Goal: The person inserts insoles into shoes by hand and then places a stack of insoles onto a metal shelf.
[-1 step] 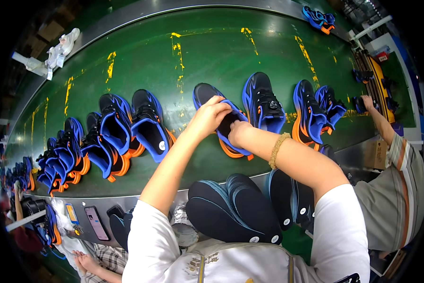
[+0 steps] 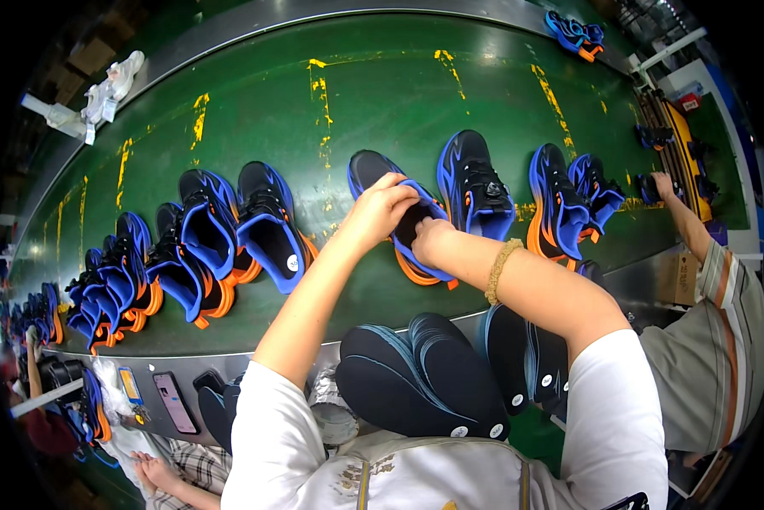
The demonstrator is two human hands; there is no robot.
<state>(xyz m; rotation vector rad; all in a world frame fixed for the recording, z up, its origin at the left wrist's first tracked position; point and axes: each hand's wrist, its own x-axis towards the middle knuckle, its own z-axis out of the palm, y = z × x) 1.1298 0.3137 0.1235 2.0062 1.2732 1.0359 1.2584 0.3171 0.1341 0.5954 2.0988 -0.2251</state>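
Note:
A black sneaker [image 2: 372,167] with blue trim and an orange sole stands on the green table in front of me, toe pointing away. My left hand [image 2: 380,211] pinches the upper edge of its opening near the tongue. My right hand [image 2: 433,240], with a beaded band on the wrist, reaches into the same opening, and its fingers are hidden inside. Just right of it stands a matching sneaker [image 2: 465,170] with a round dial on its laces. Nearest me, below the table edge, are dark insoles [image 2: 424,374] with pale blue lines and round white stickers.
Similar sneakers [image 2: 267,191] line the green table [image 2: 254,93] to the left, and others [image 2: 556,200] stand to the right. A phone [image 2: 174,401] lies on the metal edge at lower left. At right, a co-worker's arm [image 2: 692,225] reaches over the table. White shoes [image 2: 122,76] sit far left.

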